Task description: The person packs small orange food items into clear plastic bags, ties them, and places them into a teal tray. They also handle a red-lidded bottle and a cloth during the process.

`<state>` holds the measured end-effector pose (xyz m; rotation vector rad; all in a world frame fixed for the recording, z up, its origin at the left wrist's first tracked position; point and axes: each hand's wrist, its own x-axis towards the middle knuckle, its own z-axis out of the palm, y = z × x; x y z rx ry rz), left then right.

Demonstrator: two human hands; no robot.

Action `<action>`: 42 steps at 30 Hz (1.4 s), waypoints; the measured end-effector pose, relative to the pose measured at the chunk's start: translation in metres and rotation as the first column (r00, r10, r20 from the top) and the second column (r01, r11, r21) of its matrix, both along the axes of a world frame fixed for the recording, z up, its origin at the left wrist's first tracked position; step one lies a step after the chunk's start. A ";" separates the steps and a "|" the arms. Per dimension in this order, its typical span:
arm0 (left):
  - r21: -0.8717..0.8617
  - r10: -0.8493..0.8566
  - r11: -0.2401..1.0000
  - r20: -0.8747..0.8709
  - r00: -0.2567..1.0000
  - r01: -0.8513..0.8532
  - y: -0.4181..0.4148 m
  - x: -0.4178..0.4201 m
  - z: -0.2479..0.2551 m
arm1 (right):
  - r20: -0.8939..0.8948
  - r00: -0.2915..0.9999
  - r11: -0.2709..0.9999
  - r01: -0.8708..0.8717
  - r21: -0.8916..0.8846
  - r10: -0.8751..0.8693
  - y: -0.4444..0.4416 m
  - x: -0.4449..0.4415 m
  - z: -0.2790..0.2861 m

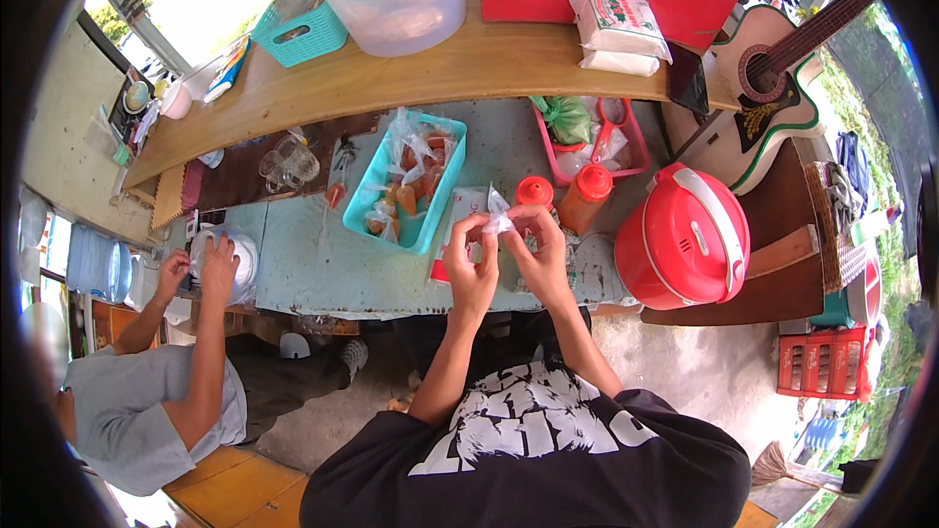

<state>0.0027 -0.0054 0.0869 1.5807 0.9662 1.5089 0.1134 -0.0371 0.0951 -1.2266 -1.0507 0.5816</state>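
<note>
Between my left hand and my right hand is a small clear plastic bag, its top pinched by the fingertips of both. The lower part of the bag is hidden by my fingers. Just left of my hands sits a turquoise plastic basket holding small knotted bags of orange-brown sauce. Partly behind my left hand lies a white and red packet. Two red-capped squeeze bottles stand beyond my right hand; the nearer-right sauce bottle shows orange contents.
A red rice cooker stands at the table's right end. Behind is a pink basket with a green bag. Glass mugs sit back left. A raised wooden shelf spans the back. At left, a co-worker's hands touch a plastic-wrapped stack.
</note>
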 end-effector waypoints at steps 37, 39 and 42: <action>0.187 0.138 0.976 -0.160 0.977 -0.108 0.000 -0.003 0.010 | 0.357 0.916 0.983 0.166 0.082 -0.184 -0.004 -0.018 0.010; 0.179 0.128 0.979 -0.156 0.979 -0.099 0.002 -0.004 0.014 | 0.368 0.920 0.991 0.124 0.046 -0.132 -0.005 -0.013 0.016; 0.188 0.093 0.980 -0.166 0.982 -0.061 0.007 -0.008 0.014 | 0.363 0.926 0.994 0.090 0.059 -0.105 -0.003 -0.009 0.020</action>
